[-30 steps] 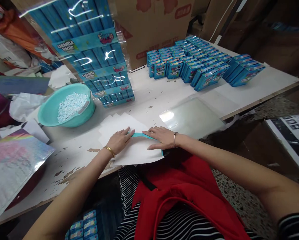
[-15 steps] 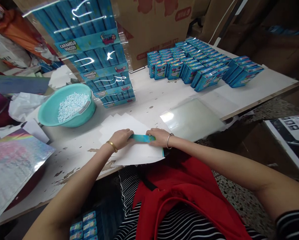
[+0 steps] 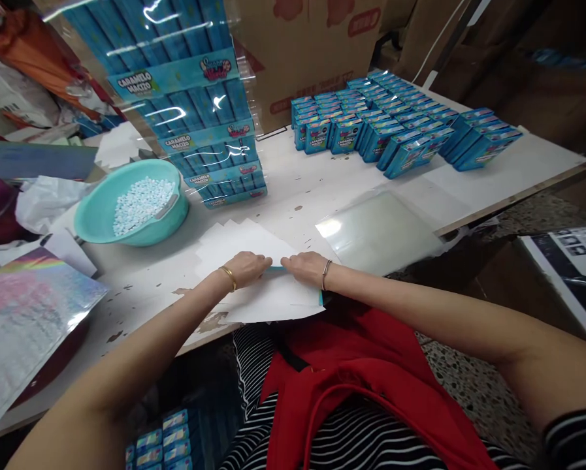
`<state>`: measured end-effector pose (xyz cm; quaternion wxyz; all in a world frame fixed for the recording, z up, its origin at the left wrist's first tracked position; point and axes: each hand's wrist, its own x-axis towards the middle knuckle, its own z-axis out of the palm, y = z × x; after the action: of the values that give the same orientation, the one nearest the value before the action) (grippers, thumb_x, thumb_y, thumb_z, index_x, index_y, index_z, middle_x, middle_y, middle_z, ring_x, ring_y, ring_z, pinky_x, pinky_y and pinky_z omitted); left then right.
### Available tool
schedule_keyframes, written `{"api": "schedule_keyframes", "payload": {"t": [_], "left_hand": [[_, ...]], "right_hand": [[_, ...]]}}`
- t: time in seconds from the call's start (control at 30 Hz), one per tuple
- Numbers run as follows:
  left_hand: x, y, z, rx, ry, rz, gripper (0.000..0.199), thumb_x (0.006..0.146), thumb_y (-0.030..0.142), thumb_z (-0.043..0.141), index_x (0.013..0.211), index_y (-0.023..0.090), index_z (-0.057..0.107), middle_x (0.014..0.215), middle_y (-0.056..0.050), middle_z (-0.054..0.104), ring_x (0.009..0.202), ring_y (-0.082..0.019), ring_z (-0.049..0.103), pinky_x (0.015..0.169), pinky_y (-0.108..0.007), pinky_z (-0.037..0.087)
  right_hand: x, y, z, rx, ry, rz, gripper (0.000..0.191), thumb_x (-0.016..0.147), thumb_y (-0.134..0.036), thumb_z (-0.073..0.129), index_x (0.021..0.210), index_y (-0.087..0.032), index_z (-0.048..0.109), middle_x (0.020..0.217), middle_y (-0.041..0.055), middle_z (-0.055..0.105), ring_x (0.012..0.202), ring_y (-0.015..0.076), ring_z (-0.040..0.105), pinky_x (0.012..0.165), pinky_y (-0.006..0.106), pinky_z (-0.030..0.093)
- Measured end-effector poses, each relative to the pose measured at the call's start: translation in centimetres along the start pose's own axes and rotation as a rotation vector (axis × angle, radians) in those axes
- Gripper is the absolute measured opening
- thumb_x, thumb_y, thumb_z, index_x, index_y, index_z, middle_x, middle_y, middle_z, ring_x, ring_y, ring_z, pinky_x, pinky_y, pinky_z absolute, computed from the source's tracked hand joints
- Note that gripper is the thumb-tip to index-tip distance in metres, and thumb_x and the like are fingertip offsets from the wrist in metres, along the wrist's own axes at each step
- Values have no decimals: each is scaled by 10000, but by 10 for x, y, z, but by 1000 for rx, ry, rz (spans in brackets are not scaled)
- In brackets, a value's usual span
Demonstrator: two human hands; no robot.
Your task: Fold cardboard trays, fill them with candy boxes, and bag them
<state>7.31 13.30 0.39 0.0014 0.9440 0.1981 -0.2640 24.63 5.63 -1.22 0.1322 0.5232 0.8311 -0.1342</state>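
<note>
My left hand (image 3: 251, 267) and my right hand (image 3: 304, 266) are closed side by side along a fold in a cardboard sheet (image 3: 277, 294). The sheet shows its white face, and a thin blue printed strip (image 3: 276, 267) is visible between my fingertips. A bit of blue also shows at the sheet's right corner. More white sheets (image 3: 228, 241) lie fanned out on the table beneath and beyond my hands. To the right of my right hand lies a stack of clear plastic sheets (image 3: 381, 228).
A turquoise basin (image 3: 97, 222) of small white-and-blue pieces stands at left. Beside it rises a clear-wrapped stack of blue candy displays (image 3: 175, 140). Rows of small blue boxes (image 3: 346, 134) stand at the back right. A glossy printed sheet (image 3: 32, 320) overhangs the left front edge.
The blue flap between my hands has folded over, from a wide band to a thin strip. My hands have come closer together.
</note>
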Motion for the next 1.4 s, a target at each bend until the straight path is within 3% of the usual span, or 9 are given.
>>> {"api": "schedule_keyframes", "payload": {"t": [0.4,0.53,0.63,0.8,0.87,1.0,1.1,1.23,1.4], "left_hand": [[5,2,12,-79,87,-221,300,862,38,320,1043,153,529,952,-120,607,801,-210,612,636,-313,449],[-24,1,-2,-200,222,-193,245,907,243,431,1111,141,521,1075,-135,582,941,-237,577,773,-354,469],[-57,21,-3,-401,350,-61,475,858,471,519,1222,168,472,1190,-123,553,1043,-239,540,862,-352,451],[-71,48,14,-575,285,-80,247,940,307,357,968,212,583,911,-39,646,812,-169,595,705,-284,436],[-61,42,18,-679,297,-144,190,923,310,404,970,218,563,820,-12,645,749,-159,586,680,-279,421],[-40,19,21,-844,335,-168,152,874,313,501,981,205,504,716,25,600,649,-136,534,636,-264,408],[-37,18,27,-711,395,-150,162,900,334,461,914,196,545,848,-25,621,748,-160,545,702,-298,420],[-46,36,42,-399,512,-104,379,852,512,503,1065,212,588,1168,-117,557,1024,-269,485,869,-424,384],[-49,54,54,-332,472,-179,254,898,305,454,1076,200,603,998,-110,599,906,-237,518,803,-386,409]], "right_hand": [[10,23,-8,-97,98,-56,333,891,-78,341,1148,-196,517,1087,137,582,952,239,544,626,303,410],[18,33,-10,-98,111,-80,342,890,-86,360,1149,-227,533,1086,113,592,923,214,537,601,283,376],[22,37,-10,-84,118,-114,359,888,-67,347,1135,-234,549,1081,93,604,930,203,538,593,274,354],[27,45,-15,2,94,-117,340,885,-86,381,1139,-217,565,1060,82,624,935,224,559,622,292,373],[21,43,-20,105,198,-93,311,910,-189,426,1202,-213,531,1091,88,617,967,234,554,687,310,405],[-12,20,-12,228,617,-100,397,944,-358,401,1268,-143,476,1192,143,570,1095,260,494,885,395,401],[-38,0,21,123,613,-159,456,903,-389,482,1244,-87,502,1230,186,559,1156,302,461,959,449,365],[-46,-11,60,65,578,-49,371,920,-234,443,1270,-124,501,1310,167,522,1237,277,414,999,453,337],[-40,-14,54,44,496,15,309,922,-131,356,1108,-143,603,1107,152,599,1025,258,501,878,402,398]]}}
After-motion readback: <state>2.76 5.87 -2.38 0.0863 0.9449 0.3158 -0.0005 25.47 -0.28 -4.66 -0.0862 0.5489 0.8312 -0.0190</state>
